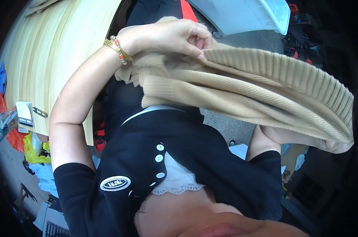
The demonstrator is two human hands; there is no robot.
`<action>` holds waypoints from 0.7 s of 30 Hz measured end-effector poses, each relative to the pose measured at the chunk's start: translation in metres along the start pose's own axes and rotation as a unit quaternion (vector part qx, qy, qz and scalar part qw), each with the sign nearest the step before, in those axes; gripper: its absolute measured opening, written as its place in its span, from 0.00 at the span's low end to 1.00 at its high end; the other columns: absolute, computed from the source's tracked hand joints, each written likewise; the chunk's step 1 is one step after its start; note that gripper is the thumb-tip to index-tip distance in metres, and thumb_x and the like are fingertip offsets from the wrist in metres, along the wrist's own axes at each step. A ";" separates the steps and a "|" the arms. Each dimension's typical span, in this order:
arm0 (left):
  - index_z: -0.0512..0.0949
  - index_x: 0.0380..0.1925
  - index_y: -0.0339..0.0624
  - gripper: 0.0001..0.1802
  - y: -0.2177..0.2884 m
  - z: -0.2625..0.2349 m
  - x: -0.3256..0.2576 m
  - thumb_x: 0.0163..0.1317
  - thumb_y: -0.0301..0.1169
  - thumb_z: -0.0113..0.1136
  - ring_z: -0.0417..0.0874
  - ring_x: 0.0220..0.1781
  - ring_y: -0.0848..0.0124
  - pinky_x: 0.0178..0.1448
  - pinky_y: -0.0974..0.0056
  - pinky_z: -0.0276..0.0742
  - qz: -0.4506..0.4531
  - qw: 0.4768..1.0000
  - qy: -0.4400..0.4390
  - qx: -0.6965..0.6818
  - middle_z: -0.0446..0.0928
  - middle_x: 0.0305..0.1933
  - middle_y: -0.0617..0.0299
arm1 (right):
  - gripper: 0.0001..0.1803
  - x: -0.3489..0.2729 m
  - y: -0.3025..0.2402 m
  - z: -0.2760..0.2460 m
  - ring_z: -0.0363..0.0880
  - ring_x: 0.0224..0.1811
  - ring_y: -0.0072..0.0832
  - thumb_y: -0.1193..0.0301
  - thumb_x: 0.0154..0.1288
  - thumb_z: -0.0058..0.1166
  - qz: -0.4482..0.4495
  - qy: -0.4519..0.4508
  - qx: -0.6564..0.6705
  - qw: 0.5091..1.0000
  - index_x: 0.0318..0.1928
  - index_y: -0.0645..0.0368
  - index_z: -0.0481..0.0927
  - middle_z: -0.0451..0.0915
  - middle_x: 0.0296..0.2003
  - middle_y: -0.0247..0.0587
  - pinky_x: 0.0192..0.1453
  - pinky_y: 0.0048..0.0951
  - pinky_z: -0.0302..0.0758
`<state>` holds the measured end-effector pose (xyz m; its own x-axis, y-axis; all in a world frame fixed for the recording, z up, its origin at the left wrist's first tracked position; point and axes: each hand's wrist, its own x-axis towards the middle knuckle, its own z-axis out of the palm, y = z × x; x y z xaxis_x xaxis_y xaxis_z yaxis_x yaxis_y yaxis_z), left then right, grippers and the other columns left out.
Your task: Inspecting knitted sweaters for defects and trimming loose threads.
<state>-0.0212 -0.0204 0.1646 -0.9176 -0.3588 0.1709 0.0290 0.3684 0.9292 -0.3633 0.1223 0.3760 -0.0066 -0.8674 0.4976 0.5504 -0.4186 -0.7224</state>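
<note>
A beige knit garment (pixel 246 85) with a wide ribbed edge stretches across my front and out to the right. My left hand (pixel 188 37) pinches that ribbed edge between thumb and fingers. More of the cloth lies bunched below the left wrist, where another ribbed end hangs. On the far right, my right hand (pixel 339 146) is at the garment's outer end, holding it out from behind or inside. Its fingers are hidden by the knit.
A light wooden table (pixel 64 59) stands on the left, with a small stack of cards (pixel 25 112) and thread snips (pixel 39 112) near its edge. Below are red and yellow bags (pixel 35 149). A pale plastic bin (pixel 242 15) is at the top right.
</note>
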 end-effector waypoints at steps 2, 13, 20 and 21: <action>0.76 0.44 0.41 0.18 -0.015 -0.003 0.001 0.56 0.33 0.69 0.72 0.52 0.69 0.57 0.62 0.69 0.058 0.991 0.056 0.103 0.71 0.45 0.61 | 0.24 0.005 -0.013 0.001 0.70 0.63 0.41 0.69 0.74 0.38 -0.022 0.015 -0.028 0.999 0.65 0.71 0.63 0.70 0.59 0.56 0.67 0.45 0.68; 0.82 0.43 0.35 0.14 -0.102 -0.026 -0.015 0.65 0.34 0.61 0.77 0.44 0.81 0.52 0.73 0.72 -0.167 0.982 0.090 -0.013 0.81 0.40 0.67 | 0.25 -0.019 -0.070 -0.013 0.66 0.67 0.43 0.71 0.72 0.39 -0.043 0.068 -0.104 0.991 0.64 0.72 0.62 0.67 0.63 0.59 0.71 0.49 0.64; 0.81 0.42 0.39 0.14 -0.098 -0.061 -0.081 0.66 0.38 0.62 0.77 0.40 0.84 0.46 0.75 0.72 -0.236 0.957 0.166 -0.041 0.79 0.36 0.70 | 0.24 -0.026 0.006 -0.048 0.62 0.70 0.46 0.70 0.73 0.39 0.047 0.031 0.074 0.996 0.64 0.72 0.63 0.64 0.66 0.58 0.75 0.51 0.55; 0.80 0.46 0.40 0.16 -0.095 -0.063 -0.094 0.66 0.40 0.61 0.78 0.43 0.84 0.50 0.74 0.73 -0.261 0.944 0.187 -0.075 0.80 0.38 0.70 | 0.24 -0.027 0.021 -0.054 0.63 0.69 0.46 0.70 0.72 0.41 0.036 0.077 0.086 0.993 0.63 0.72 0.64 0.66 0.65 0.58 0.75 0.51 0.56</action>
<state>0.0867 -0.0755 0.0808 -0.6192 -0.7460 -0.2451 -0.3060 -0.0582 0.9503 -0.3967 0.1228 0.3215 -0.0835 -0.9297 0.3588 0.6884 -0.3142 -0.6538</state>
